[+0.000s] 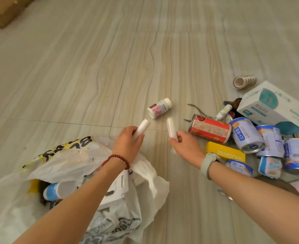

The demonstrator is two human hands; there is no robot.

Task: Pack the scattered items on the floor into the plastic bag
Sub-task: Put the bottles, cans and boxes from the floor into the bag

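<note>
The left hand [127, 138] clasped a white tube [142, 128] above the floor [92, 76]; the right hand [185, 145] gripped a translucent tube [171, 128] beside it. The plastic bag [65, 159] lay open under the left forearm, some items inside; cans [247, 134] and boxes [272, 104] lay scattered to the right.
</note>
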